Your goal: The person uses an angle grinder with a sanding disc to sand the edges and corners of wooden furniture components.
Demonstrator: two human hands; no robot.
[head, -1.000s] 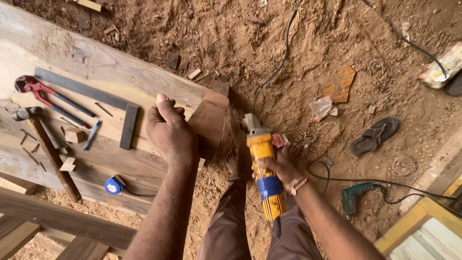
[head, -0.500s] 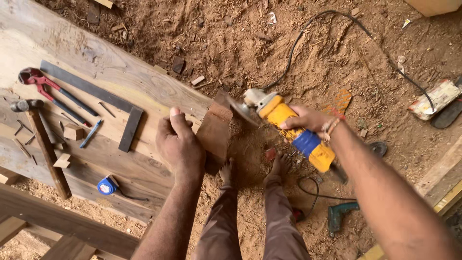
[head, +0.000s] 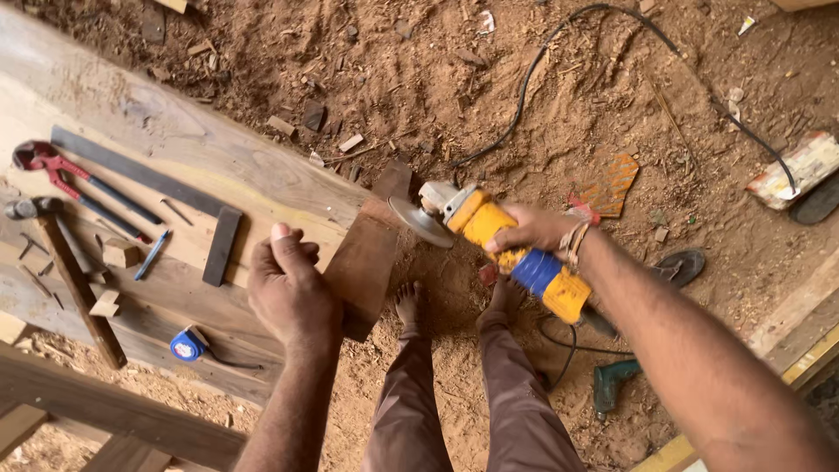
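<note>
My right hand [head: 535, 230] grips a yellow angle grinder [head: 489, 234] with a blue band; its disc [head: 419, 221] hovers beside the end of a thick wooden plank [head: 201, 157]. My left hand [head: 293, 293] presses down on the plank near its reddish cut end [head: 360, 267], fingers curled over the wood. The grinder's black cord [head: 524, 87] trails away across the sawdust. My bare feet [head: 411, 306] stand on the ground just below the plank's end.
On the plank lie a steel square [head: 175, 197], red-handled pincers [head: 61, 175], a hammer [head: 65, 271], a blue pen [head: 150, 255], small wood blocks, nails and a blue tape measure [head: 186, 346]. A green drill [head: 612, 385], a sandal [head: 677, 267] and scraps lie on the sawdust floor.
My right hand swung the grinder up from pointing down between my feet to a slanted position with its disc at the plank's end. My left hand slid slightly back along the plank.
</note>
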